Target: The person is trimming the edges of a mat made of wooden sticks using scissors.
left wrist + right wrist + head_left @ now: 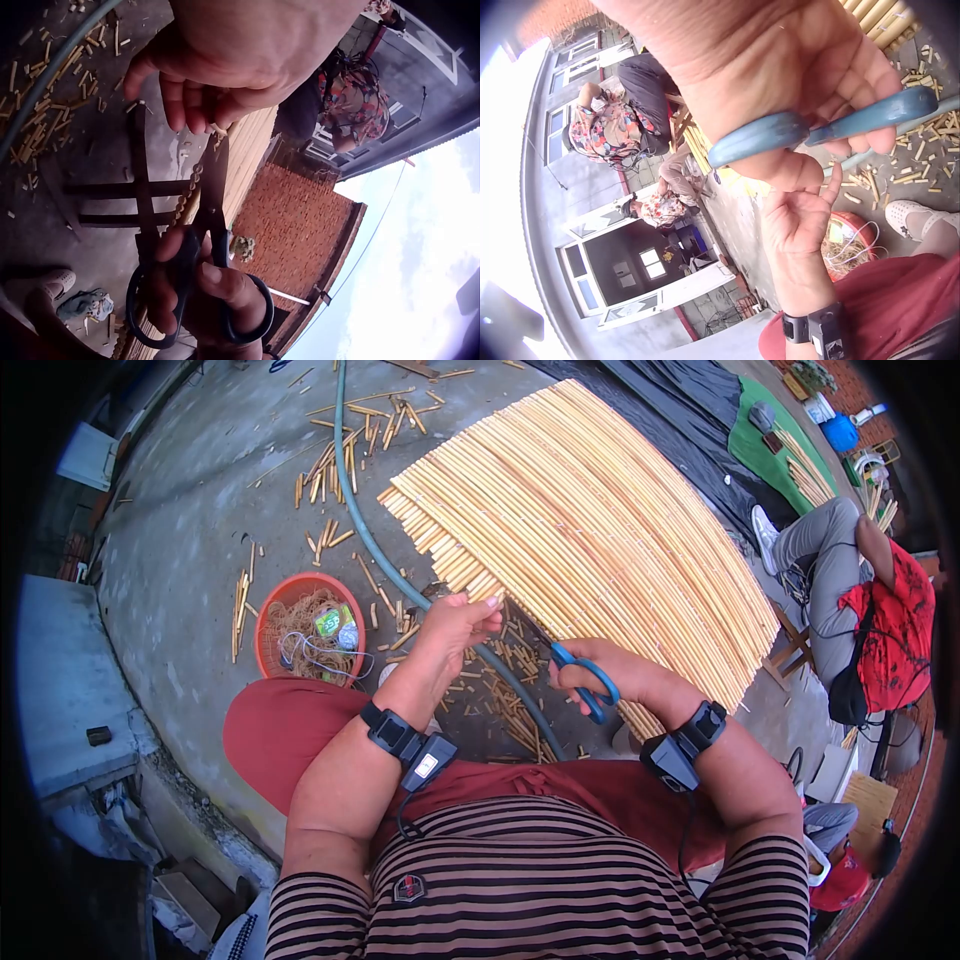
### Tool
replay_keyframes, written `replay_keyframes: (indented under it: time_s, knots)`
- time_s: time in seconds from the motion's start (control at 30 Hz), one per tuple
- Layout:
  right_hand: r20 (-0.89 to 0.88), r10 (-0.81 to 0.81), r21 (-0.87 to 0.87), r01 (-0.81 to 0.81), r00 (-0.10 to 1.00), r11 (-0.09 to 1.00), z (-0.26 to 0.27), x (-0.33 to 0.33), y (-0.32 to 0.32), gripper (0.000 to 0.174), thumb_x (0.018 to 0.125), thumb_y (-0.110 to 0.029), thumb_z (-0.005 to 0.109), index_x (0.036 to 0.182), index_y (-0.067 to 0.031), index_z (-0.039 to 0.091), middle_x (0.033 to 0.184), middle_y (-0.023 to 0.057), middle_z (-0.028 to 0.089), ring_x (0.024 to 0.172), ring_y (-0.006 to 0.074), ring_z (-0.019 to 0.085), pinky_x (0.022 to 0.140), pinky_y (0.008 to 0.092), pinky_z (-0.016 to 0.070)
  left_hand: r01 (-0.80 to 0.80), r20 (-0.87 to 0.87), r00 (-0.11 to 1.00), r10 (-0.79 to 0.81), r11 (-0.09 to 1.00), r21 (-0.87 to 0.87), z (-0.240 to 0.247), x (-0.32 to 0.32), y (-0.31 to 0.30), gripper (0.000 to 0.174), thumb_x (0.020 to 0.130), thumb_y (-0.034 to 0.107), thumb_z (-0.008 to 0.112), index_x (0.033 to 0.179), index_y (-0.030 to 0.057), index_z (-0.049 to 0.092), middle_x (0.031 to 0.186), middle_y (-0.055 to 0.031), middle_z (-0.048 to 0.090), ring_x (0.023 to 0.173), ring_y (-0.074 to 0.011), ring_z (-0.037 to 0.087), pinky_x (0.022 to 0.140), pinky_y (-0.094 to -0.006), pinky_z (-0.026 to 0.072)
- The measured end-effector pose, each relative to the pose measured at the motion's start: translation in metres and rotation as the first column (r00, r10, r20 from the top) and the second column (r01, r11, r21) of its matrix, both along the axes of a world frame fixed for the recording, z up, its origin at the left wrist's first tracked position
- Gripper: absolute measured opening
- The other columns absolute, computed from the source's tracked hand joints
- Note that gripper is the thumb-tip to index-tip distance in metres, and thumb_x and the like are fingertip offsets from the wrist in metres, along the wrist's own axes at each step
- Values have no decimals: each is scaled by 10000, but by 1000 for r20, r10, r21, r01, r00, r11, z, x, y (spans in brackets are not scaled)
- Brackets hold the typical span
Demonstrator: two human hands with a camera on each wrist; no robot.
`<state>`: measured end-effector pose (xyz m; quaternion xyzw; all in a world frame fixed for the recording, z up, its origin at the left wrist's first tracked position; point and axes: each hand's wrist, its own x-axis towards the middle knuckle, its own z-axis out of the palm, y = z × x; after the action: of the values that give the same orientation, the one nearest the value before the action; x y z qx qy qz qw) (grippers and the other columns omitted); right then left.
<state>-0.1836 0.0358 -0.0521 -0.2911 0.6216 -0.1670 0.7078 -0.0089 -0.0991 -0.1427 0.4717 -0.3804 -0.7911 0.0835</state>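
Observation:
A mat of pale, lashed sticks [590, 510] slants away in front of the person. The left hand [462, 622] pinches something small at the mat's near edge, its thumb and index finger together; what it pinches is too small to tell. The right hand [598, 665] holds blue-handled scissors [590, 695], fingers through the loops. In the left wrist view the scissors' blades [213, 180] point up at the fingertips of the left hand [232, 67], beside the mat's edge, while the right hand [210, 292] grips the loops below. The right wrist view shows the handles [765, 139] across the right hand [795, 90].
An orange basket [262, 650] with tangled string stands to the left. A green hose [362, 525] runs over the floor among scattered stick offcuts [330, 470]. A wooden stand [142, 180] is under the mat. Other people sit at the right, one in a red patterned top [900, 630].

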Motion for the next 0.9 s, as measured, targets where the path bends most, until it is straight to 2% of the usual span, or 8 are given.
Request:
replay_keyframes:
  time_s: [0.6, 0.7, 0.9]
  knots:
    - [24, -33, -27, 33, 999, 999, -3, 1, -6, 189, 814, -202, 562, 893, -31, 548, 651, 32, 553, 513, 107, 561, 485, 216, 463, -13, -16, 1000, 13, 1000, -2, 0, 0, 1, 175, 868, 231, 634, 937, 75, 602, 814, -27, 627, 760, -129, 596, 744, -294, 464]
    - [22, -54, -41, 55, 998, 998, -10, 1, -4, 174, 825, -217, 575, 855, -47, 558, 609, 23, 554, 489, 121, 566, 449, 237, 443, -15, -21, 1000, 15, 1000, -2, 0, 0, 1, 174, 867, 229, 635, 938, 73, 602, 813, -29, 627, 758, -130, 596, 743, -294, 465]
    - [10, -48, -41, 48, 999, 998, -10, 1, -4, 153, 826, -164, 595, 884, -31, 549, 611, 25, 541, 474, 108, 549, 444, 221, 446, -8, -38, 999, 8, 1000, -7, -2, 0, 0, 176, 866, 228, 636, 938, 70, 606, 809, -30, 629, 751, -131, 598, 742, -294, 467]
